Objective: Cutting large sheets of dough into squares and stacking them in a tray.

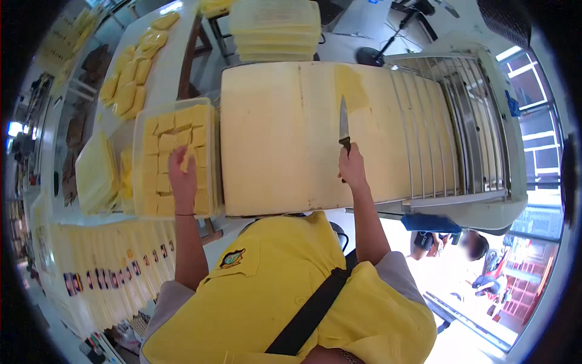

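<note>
My right hand [353, 169] grips a kitchen knife [344, 119] by its dark handle, blade pointing away from me. It hovers over the cream-coloured belt [273, 136] of a machine that looks like a dough sheeter. A yellow smear [351, 88] marks the belt just beyond the blade tip. To the left, a translucent plastic bin [212, 159] holds rows of yellow dough-like blocks [167, 143]. Over those blocks is my left hand [183, 179], thumb and fingers apart with nothing between them. Whether its fingertips touch a block cannot be seen.
A metal bar guard [454, 199] covers the belt's right end. Yellow plastic-wrapped lumps [132, 82] lie on a white table [159, 68] at far left. Stacked plastic bins [275, 32] stand beyond the belt. Long wrapped packs [113, 268] are at lower left. A person [475, 245] is outside, lower right.
</note>
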### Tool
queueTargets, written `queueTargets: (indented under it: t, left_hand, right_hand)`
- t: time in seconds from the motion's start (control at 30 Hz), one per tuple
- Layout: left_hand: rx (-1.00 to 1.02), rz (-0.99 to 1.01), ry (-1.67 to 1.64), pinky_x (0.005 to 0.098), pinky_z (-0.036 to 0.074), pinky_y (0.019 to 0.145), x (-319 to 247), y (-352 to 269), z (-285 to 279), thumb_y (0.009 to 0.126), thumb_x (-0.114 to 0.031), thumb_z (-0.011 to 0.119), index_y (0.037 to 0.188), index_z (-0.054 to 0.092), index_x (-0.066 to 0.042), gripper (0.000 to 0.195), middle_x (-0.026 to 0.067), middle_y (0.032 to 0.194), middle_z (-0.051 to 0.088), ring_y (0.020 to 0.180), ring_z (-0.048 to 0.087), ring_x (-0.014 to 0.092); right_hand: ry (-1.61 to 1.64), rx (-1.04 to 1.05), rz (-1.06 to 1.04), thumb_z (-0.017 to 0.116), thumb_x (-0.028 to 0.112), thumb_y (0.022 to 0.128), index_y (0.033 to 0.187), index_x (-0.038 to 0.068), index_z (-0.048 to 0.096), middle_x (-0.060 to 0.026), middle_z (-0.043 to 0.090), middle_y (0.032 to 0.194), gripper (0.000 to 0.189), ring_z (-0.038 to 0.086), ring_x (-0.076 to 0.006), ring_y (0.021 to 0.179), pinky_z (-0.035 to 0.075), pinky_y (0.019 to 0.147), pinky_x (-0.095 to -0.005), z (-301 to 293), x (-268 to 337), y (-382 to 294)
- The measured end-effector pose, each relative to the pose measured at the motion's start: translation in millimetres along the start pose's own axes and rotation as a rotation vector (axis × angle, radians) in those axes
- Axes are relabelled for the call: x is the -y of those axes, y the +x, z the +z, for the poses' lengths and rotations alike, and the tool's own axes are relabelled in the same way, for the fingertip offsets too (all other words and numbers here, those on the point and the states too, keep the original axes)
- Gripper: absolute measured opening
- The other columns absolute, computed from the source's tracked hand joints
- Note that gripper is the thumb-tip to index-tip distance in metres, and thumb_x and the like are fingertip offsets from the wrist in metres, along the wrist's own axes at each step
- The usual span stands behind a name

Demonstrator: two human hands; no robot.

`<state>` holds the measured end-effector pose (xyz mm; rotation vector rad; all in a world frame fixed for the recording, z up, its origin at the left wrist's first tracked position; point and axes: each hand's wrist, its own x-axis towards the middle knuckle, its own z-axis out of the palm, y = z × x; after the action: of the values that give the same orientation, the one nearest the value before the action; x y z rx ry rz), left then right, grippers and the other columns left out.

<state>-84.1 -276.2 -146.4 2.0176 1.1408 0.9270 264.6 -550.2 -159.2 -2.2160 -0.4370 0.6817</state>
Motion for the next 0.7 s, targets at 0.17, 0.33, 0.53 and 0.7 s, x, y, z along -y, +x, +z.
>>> queueTargets:
  t: [0.17,0.33,0.53,0.7]
  left_hand:
    - [0.362,0.244,0.043,0.0440,0.036,0.106,-45.5,-35.6,94.3,0.089,-0.015,0.064,0.126,0.052,-0.004,0.040,0.0196,0.133,0.050,0.127,0.044,0.036]
    - [0.469,0.300,0.432,0.0505,0.012,0.116,-50.7,-79.9,151.1,0.094,-0.038,0.055,0.144,0.036,-0.008,0.061,0.0252,0.155,0.015,0.144,0.013,0.042]
    - [0.419,0.279,0.437,0.0526,0.010,0.116,-56.3,-83.0,159.6,0.095,-0.034,0.054,0.143,0.035,-0.007,0.059,0.0229,0.156,0.014,0.144,0.012,0.041]
    - [0.327,0.351,0.169,0.0506,0.023,0.111,-85.8,-50.4,199.9,0.090,-0.019,0.061,0.131,0.045,-0.005,0.046,0.0218,0.140,0.037,0.133,0.031,0.040]
  right_hand:
    - [-0.165,-0.120,-0.081,0.042,0.023,0.099,0.103,-0.004,0.044,-0.0212,0.062,0.068,0.027,0.062,-0.0311,0.046,0.049,0.040,-0.0408,-43.2,23.3,82.5]
    - [-0.273,-0.119,-0.056,0.045,0.019,0.094,0.104,-0.008,0.048,-0.0242,0.065,0.081,0.028,0.065,-0.0321,0.052,0.053,0.045,-0.0406,-50.3,53.6,171.5]
    - [-0.264,-0.002,0.050,0.047,0.012,0.087,0.108,-0.011,0.054,-0.0265,0.066,0.088,0.032,0.067,-0.0325,0.058,0.054,0.047,-0.0406,-45.5,58.2,199.1]
    - [-0.246,0.167,0.089,0.047,0.011,0.087,0.106,-0.012,0.055,-0.0273,0.066,0.089,0.031,0.068,-0.0326,0.061,0.053,0.048,-0.0412,-60.6,50.7,201.1]
